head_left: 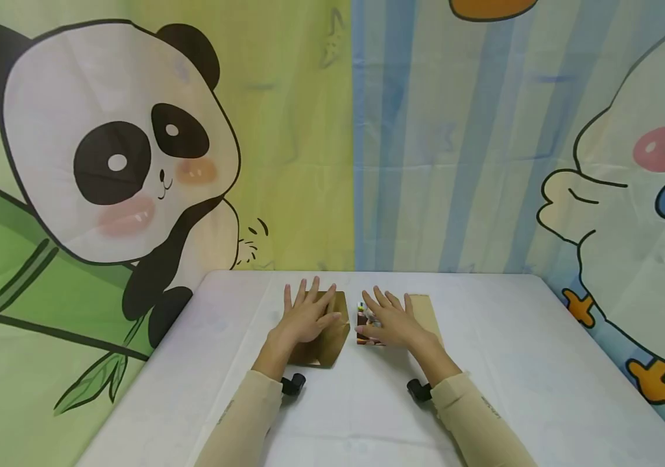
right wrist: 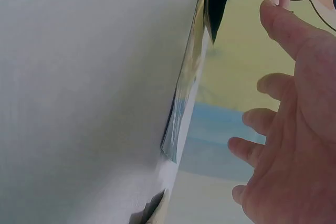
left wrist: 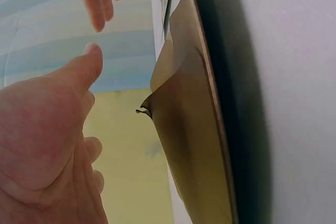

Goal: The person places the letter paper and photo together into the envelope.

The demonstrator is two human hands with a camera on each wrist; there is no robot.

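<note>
My left hand [head_left: 303,319] is spread palm down over a brown paper envelope or folder [head_left: 332,347]. In the left wrist view a gap shows between this hand [left wrist: 44,129] and the envelope [left wrist: 189,129], whose flap stands raised. My right hand [head_left: 392,323], fingers spread, hovers over a small colourful printed packet [head_left: 362,334], partly covered by that hand. From the right wrist, the glossy packet [right wrist: 184,93] lies flat on the table, apart from the right hand [right wrist: 299,114]. Under and beyond the right hand lies a flat beige piece [head_left: 425,314]. Neither hand holds anything.
A white cloth covers the table [head_left: 344,415]. Behind it hangs a curtain [head_left: 297,162] with a panda and other cartoon figures. Each wrist wears a small black camera, one on the left [head_left: 293,384], one on the right [head_left: 420,390].
</note>
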